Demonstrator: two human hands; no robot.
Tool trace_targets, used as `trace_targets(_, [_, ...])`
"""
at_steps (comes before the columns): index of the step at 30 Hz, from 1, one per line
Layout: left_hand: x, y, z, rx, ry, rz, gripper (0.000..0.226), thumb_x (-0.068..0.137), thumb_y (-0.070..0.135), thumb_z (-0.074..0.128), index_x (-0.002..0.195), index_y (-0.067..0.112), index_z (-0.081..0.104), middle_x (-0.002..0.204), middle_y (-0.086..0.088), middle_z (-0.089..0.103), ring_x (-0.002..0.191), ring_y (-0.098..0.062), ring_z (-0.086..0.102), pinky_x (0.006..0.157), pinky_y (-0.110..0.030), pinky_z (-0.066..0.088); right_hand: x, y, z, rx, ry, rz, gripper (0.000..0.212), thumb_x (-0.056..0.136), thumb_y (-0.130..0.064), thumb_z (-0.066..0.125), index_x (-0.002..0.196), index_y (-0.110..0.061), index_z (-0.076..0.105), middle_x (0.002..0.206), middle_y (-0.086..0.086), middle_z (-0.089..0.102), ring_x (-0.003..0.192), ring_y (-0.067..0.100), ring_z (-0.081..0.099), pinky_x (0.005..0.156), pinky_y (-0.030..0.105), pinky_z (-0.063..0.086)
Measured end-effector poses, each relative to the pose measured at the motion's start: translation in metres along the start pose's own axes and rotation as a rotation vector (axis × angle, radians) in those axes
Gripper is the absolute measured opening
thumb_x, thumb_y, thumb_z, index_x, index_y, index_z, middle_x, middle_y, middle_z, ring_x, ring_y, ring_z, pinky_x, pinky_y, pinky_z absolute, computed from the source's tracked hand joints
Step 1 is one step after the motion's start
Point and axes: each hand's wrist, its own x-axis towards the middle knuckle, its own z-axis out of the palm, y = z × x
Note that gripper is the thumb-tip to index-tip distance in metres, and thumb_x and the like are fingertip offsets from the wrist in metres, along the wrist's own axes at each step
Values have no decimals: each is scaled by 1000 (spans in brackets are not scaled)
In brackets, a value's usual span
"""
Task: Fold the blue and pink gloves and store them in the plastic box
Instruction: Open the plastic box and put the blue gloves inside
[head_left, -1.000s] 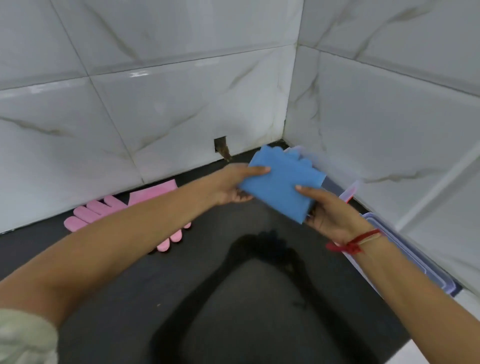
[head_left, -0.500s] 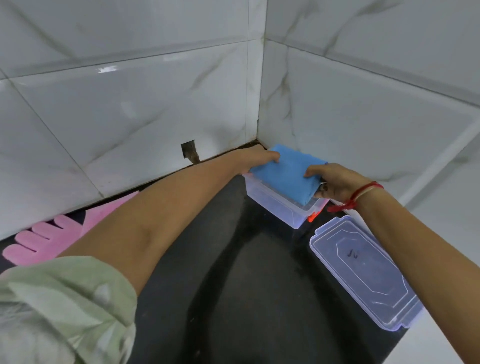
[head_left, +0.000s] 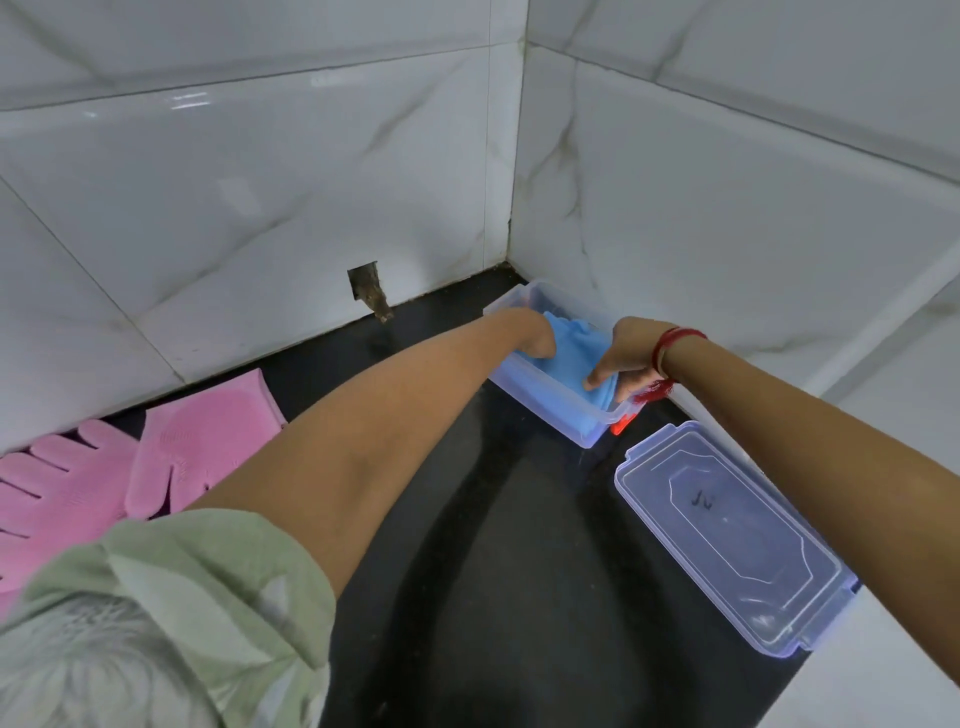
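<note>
Black counter (head_left: 519, 545): blue gloves (head_left: 574, 351) in plastic box (head_left: 545, 410).

We find the box (head_left: 545, 402) at the far right corner of the counter (head_left: 519, 545), close to both walls, with the folded gloves (head_left: 576, 353) inside it. Our left hand (head_left: 537, 338) is at their far end and our right hand (head_left: 623, 358) at their near end. The lid (head_left: 727, 535) lies near the right edge, in front of the box. The other gloves (head_left: 130, 467) lie flat at the left, along the back wall
</note>
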Motion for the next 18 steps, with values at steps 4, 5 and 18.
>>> trace_targets(4, [-4,0,4,127,121,-22,37,93,23,50,128,10,50,122,-8,57,114,-25,53,96,-35,43,-7,-10,7,-556,489,-135,47,69,-32,79,104,-5,62,103,17,65,90,33,63,68,33,45])
trace_targets(5, [-6,-1,3,188,225,14,32,92,19,50,123,10,54,119,-9,58,111,-26,55,90,-35,44,-7,-11,11,-573,541,-179,45,72,-30,77,106,-5,61,105,16,64,93,34,63,69,34,46])
trace_targets(18, [-11,-1,17,111,55,90,37,99,27,42,131,11,50,130,-10,56,120,-26,50,108,-37,35,14,-22,43,-603,40,-99,42,99,-16,41,139,-5,38,140,18,47,124,33,50,108,39,38])
